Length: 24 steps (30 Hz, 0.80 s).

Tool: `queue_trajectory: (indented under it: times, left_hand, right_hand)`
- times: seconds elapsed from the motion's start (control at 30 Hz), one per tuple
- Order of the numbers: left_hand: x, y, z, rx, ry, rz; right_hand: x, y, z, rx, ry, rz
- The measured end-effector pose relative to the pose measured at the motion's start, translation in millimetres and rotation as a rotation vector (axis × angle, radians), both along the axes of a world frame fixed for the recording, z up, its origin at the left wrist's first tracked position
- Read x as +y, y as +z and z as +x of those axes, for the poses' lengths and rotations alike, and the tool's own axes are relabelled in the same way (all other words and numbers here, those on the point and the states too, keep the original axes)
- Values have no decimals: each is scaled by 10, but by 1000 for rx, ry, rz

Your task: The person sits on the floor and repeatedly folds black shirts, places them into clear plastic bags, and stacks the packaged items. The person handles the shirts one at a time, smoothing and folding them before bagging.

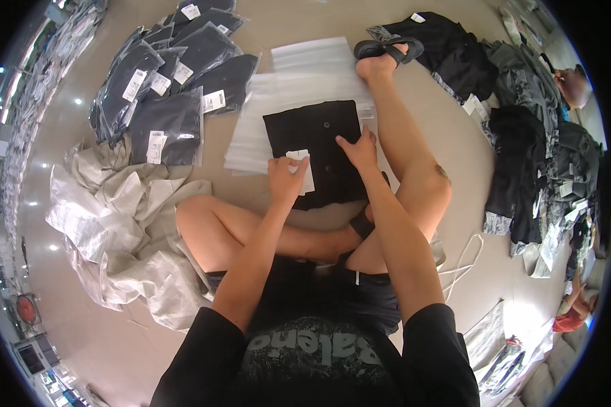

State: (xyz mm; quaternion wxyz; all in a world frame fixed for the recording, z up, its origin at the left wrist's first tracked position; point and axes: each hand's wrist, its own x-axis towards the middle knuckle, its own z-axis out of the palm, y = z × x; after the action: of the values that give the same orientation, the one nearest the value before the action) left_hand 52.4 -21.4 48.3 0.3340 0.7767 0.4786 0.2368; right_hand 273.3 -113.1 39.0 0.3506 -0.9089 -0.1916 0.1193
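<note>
A folded black garment with dark buttons lies in front of me, partly over a stack of clear plastic bags. On its left part is a white paper tag, and my left hand is closed on the tag's upper end, fingers bent round it. My right hand rests at the garment's right edge, thumb stretched over the cloth and apart from the other fingers. Part of those fingers is hidden from view. The garment's near edge lies close to my crossed leg.
Bagged dark garments with white labels lie in a pile at the far left. A crumpled pale woven sack spreads by my left knee. Loose black garments are heaped on the right. My sandalled foot extends beside the bags.
</note>
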Motion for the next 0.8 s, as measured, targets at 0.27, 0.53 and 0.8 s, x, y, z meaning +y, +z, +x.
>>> queue_trajectory:
  times: [0.27, 0.53, 0.8]
  left_hand:
    - [229, -209, -66, -269, 189, -520]
    - [285, -252, -101, -231, 124, -371]
    - [324, 94, -136, -301, 69, -802]
  right_hand:
    - [-24, -112, 24, 249, 86, 192]
    - [41, 63, -146, 497, 157, 468]
    - [31, -180, -170, 610, 137, 340]
